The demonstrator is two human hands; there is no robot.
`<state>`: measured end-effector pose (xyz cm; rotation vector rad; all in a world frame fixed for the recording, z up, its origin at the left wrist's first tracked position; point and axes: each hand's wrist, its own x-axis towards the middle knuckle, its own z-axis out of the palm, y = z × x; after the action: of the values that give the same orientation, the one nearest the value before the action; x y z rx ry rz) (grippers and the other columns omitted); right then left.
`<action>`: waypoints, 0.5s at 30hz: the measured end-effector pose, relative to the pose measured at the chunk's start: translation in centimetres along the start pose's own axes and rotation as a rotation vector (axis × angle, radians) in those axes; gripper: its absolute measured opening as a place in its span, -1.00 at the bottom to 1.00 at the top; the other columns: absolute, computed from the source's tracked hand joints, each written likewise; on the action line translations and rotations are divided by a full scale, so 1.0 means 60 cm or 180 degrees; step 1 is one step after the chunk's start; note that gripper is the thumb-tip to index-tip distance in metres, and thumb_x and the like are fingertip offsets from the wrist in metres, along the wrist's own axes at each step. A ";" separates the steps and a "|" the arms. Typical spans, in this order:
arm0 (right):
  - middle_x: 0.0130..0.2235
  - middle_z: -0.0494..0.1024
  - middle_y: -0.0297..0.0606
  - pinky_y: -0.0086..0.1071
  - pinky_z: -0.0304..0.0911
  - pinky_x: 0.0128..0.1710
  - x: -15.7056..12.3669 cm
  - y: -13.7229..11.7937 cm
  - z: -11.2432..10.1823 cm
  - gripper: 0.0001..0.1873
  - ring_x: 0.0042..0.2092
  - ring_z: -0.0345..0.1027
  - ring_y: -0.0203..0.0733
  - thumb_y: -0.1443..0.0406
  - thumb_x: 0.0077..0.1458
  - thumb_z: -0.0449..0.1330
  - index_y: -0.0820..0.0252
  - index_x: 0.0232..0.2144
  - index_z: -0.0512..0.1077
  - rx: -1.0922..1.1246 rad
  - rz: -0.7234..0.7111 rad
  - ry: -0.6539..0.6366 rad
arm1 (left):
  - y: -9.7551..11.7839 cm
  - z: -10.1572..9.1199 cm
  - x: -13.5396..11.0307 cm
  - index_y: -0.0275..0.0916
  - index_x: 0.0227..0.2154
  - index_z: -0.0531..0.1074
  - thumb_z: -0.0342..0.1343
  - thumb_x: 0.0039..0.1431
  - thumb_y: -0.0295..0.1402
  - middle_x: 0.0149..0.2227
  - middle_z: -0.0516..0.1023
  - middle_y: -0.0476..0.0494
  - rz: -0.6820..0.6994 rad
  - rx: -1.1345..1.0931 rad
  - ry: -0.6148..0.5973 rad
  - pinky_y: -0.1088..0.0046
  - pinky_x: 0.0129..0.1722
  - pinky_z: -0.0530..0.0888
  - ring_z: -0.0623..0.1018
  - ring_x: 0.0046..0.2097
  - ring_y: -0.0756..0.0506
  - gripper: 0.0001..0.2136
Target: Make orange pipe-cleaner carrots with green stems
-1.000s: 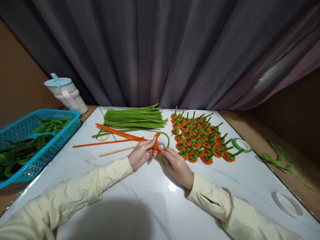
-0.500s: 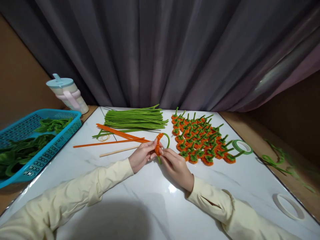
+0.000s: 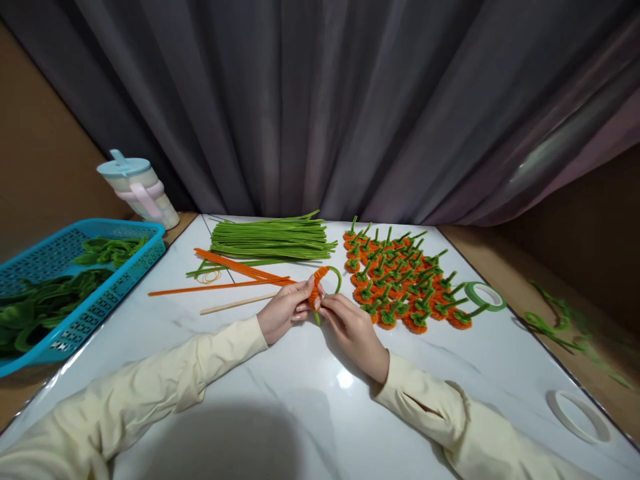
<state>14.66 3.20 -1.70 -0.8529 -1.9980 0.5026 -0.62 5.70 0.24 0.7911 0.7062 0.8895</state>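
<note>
My left hand [image 3: 286, 309] is closed on a coiled orange pipe cleaner [image 3: 316, 288], pinched between thumb and fingers. Through the coil runs a green pipe cleaner [image 3: 339, 275] that curves into a loop at the top right; one end pokes out below. Against the coil's right side, my right hand [image 3: 353, 327] pinches with thumb and forefinger; exactly which strand it grips is hidden. Loose orange pipe cleaners [image 3: 235, 267] and a thin wooden stick [image 3: 235, 305] lie just left of my left hand. Beyond them sits a thick bundle of green pipe cleaners [image 3: 270, 238].
Rows of orange pipe-cleaner pieces with green tops and stems [image 3: 400, 280] stand at right. Nearby are a green tape roll [image 3: 485, 296] and a white tape roll [image 3: 579, 416]. A blue basket [image 3: 113, 297] of green pieces and a lidded tumbler [image 3: 145, 190] are at left.
The orange coil has tilted slightly between my fingers, and the green loop has shifted a little to the right. Both hands keep nearly the same place.
</note>
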 end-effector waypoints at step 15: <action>-0.37 0.40 -0.24 -0.45 0.30 -0.33 -0.001 -0.009 0.001 -0.84 -0.35 0.32 -0.30 0.41 0.18 -0.02 0.20 -0.35 0.35 0.0106 0.0005 0.0147 | -0.008 0.012 -0.011 -0.29 -0.49 0.38 0.02 0.11 -0.07 -0.54 0.30 0.01 0.0291 0.0707 0.0134 0.63 -0.55 0.16 0.27 -0.49 0.09 -0.66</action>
<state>14.43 2.79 -1.47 -0.8386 -1.9418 0.5111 -0.18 4.73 0.35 1.0110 0.8205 0.9224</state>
